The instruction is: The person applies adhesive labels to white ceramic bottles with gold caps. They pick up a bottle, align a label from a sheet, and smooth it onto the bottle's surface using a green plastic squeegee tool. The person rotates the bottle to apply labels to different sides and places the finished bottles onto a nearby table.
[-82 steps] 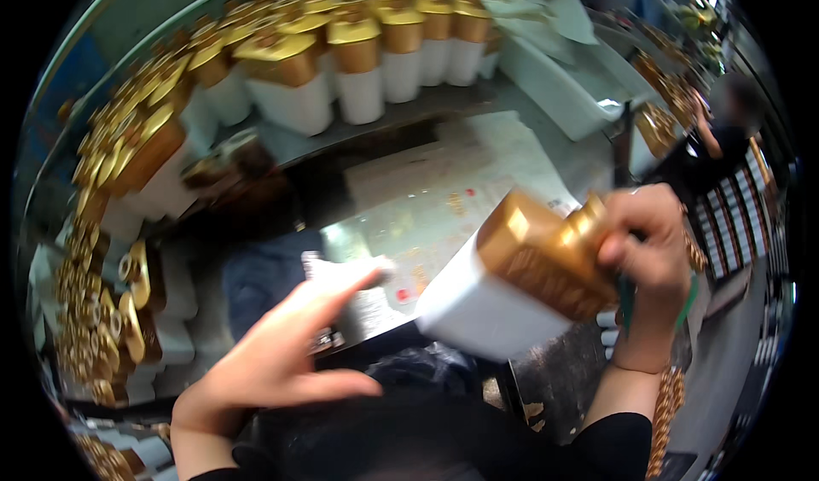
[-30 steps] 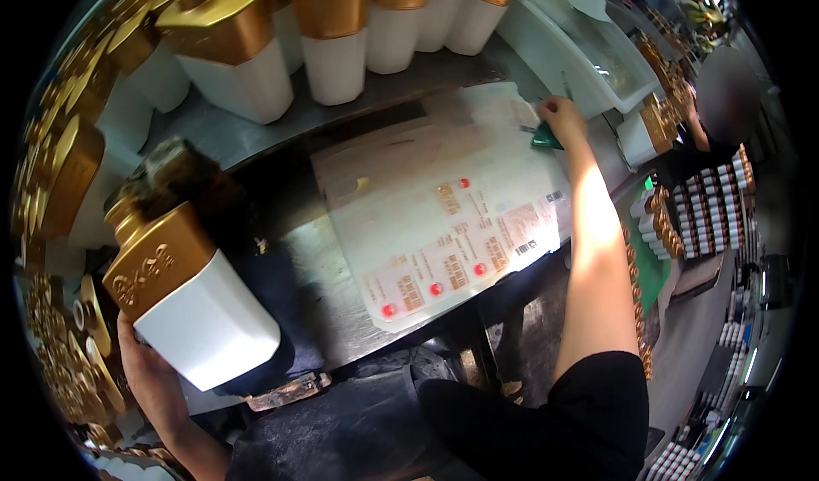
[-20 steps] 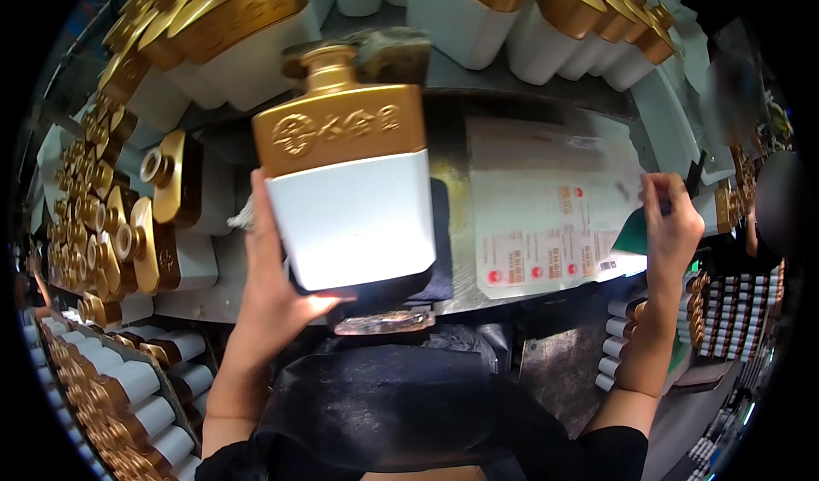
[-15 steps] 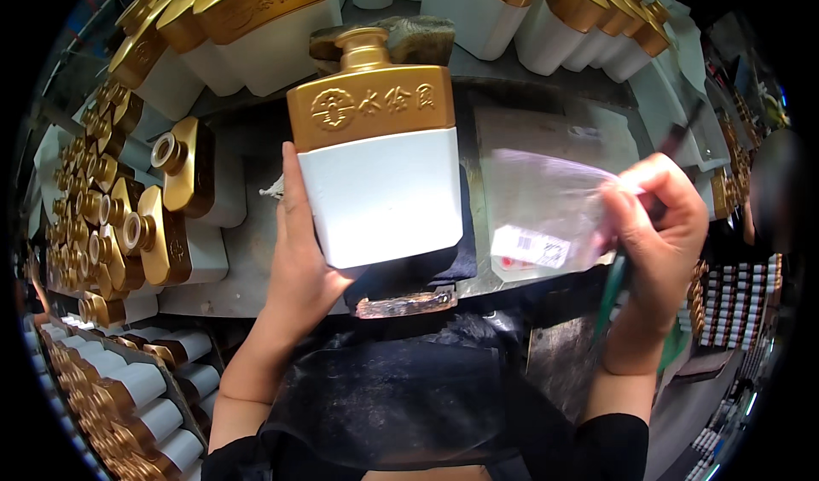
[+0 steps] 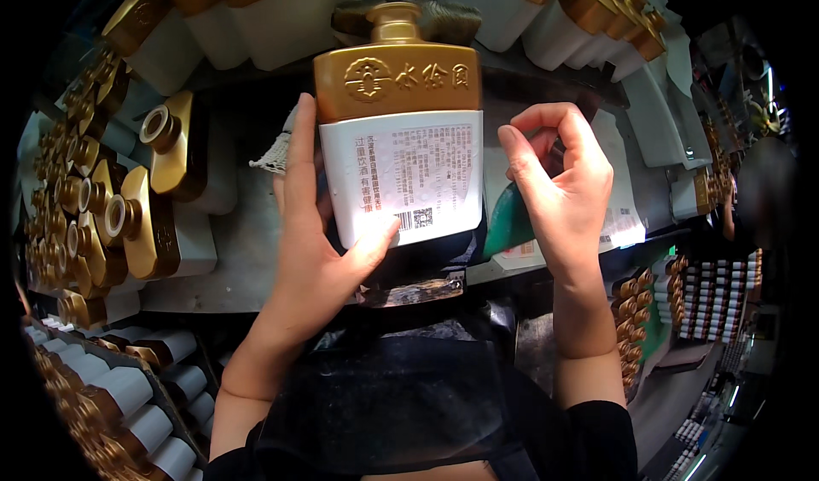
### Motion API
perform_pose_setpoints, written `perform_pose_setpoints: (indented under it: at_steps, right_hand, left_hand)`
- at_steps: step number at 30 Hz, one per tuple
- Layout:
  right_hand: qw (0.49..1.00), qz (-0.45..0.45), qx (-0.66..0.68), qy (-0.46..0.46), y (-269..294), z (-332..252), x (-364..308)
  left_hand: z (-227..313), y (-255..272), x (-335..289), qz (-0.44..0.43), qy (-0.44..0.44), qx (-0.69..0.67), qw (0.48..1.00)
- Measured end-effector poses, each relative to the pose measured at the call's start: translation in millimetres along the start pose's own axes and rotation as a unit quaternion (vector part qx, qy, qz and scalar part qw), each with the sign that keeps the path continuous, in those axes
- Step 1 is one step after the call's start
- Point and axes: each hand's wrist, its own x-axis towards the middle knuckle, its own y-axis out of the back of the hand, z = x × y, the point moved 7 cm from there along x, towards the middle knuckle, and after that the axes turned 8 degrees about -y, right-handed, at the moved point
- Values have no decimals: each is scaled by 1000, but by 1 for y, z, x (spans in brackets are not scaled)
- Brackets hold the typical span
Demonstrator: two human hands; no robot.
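Note:
My left hand (image 5: 320, 242) grips a white flask-shaped bottle (image 5: 358, 169) with a gold shoulder and neck, its fingers along the left side and its thumb across the lower front. Raised characters and a round emblem stand out on the gold part. Over the white face lies a clear printed label film (image 5: 418, 174) with small dark text and codes. Just right of the bottle, my right hand (image 5: 567, 178) is closed, with thumb and forefinger curled together. A green blade-like tool (image 5: 510, 225) extends from it toward the bottle's lower right; its grip is hidden by the hand.
Gold-and-white bottles (image 5: 171, 225) crowd the left side, and more (image 5: 286, 29) line the back. A dark block (image 5: 444, 22) sits behind the held bottle. Flat sheets (image 5: 627, 199) lie at right. Racks of bottles (image 5: 708, 289) stand at far right.
The label film has gone from my right hand onto the bottle's white face. My right hand has moved left toward the bottle, and the bottle has shifted slightly right and away.

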Motion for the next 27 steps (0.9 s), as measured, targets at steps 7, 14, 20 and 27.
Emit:
perform_pose_setpoints:
  at_steps: [7,14,20,27]
  right_hand:
    - [986,-160,-17,-28,-29,12,-8]
    - [972,-200,106,-65,-30,19,-6]
    - [983,-146,107,-34,-28,10,16]
    - [980,-138,138,-28,-38,15,18]
  left_hand:
    - [2,6,14,62,-20,-5,998]
    - [4,0,17,78,-24,-49,995]
    - [13,6,27,82,-29,-13,996]
    - [6,7,30,98,-60,56,992]
